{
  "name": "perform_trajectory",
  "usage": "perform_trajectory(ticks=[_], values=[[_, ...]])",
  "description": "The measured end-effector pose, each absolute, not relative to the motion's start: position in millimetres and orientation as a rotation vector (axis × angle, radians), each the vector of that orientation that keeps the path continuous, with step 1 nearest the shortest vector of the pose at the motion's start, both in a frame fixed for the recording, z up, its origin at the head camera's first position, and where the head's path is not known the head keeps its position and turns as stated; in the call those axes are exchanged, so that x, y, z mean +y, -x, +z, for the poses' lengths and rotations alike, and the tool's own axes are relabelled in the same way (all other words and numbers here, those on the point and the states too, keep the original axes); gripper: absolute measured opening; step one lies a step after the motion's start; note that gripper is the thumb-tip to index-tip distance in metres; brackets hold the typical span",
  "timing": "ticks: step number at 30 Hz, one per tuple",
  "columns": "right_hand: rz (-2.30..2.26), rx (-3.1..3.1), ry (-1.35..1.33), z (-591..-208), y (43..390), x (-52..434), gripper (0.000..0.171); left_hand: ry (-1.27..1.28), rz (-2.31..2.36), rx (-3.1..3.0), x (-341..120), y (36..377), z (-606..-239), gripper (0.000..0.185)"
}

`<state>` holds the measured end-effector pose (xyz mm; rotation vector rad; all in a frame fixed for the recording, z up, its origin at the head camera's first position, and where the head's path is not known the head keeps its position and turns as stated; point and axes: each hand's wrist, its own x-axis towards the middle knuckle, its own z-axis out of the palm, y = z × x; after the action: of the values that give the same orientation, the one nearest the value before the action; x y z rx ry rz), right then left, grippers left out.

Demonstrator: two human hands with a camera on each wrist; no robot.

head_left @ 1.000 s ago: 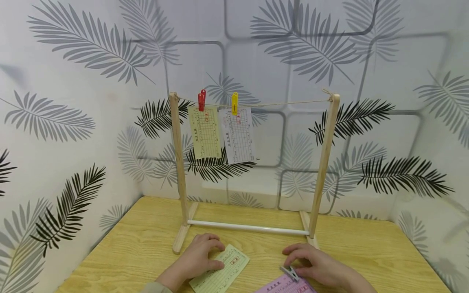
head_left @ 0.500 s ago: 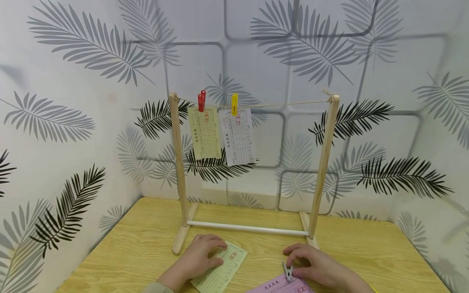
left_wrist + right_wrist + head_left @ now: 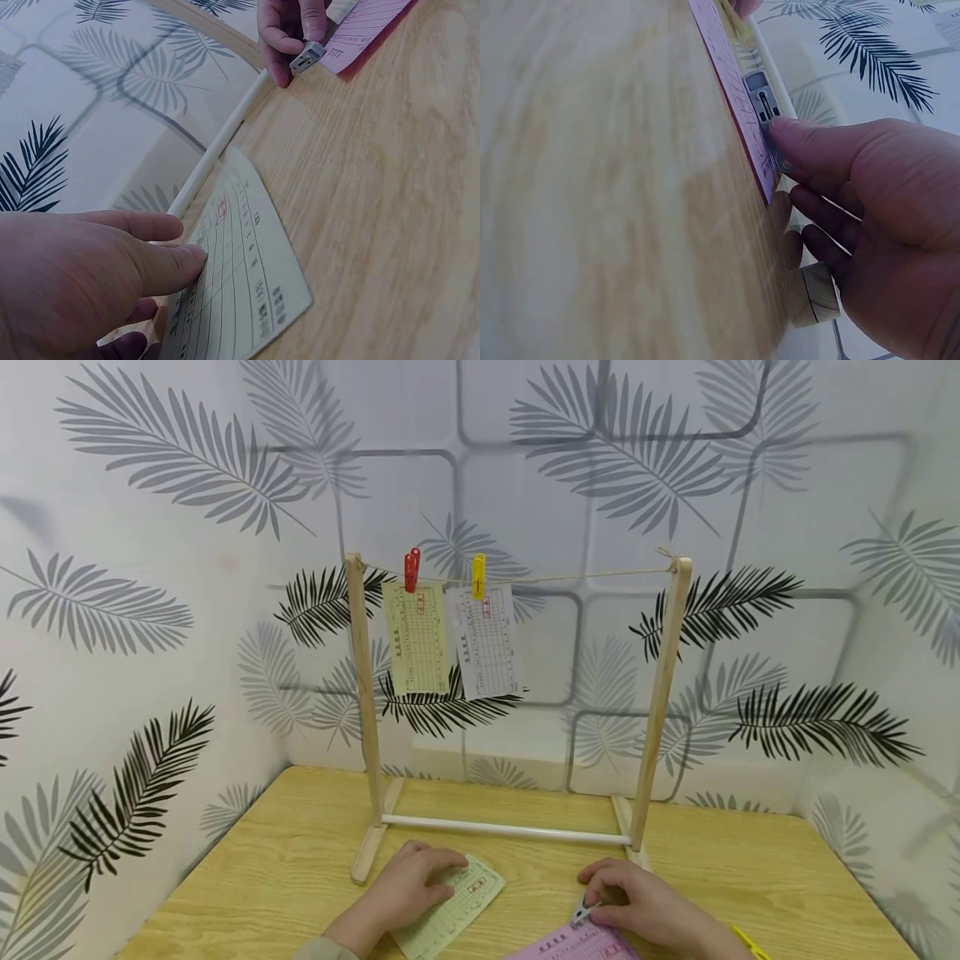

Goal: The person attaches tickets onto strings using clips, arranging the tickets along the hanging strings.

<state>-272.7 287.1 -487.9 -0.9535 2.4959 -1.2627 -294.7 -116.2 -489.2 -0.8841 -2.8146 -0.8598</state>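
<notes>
Pinching a grey clip [image 3: 581,912] at the pink slip's [image 3: 577,943] edge, right hand [image 3: 645,906]; left hand [image 3: 408,889] flat on green slip [image 3: 450,914].

I'm at a staged tabletop booth, not a lived-in room: palm-leaf wallpaper panels [image 3: 187,527] box in a small wooden table [image 3: 285,860] holding a wooden rack [image 3: 660,693] strung with pegged paper slips [image 3: 487,639]

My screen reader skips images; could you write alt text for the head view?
The left hand rests on a green slip while the right hand pinches a grey clip at a pink slip, before a wooden rack.
</notes>
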Motion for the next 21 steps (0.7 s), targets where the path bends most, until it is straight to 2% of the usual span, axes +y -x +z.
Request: perform_trajectory(ticks=[6,15,21], values=[[-1.264,2.531,0.929,-490.8,271.9,285.1,0.005,0.872,-0.872,-2.807,-116.6,294.6,-490.7,0.04],[-1.26,2.561,0.888,-486.5,270.1,286.2,0.024,0.594,-0.823,-2.865,-118.3,277.0,-480.3,0.062],[-1.224,2.545,0.935,-487.2,272.9,290.4,0.045,0.532,-0.73,-2.929,-120.7,269.3,-475.7,0.069]])
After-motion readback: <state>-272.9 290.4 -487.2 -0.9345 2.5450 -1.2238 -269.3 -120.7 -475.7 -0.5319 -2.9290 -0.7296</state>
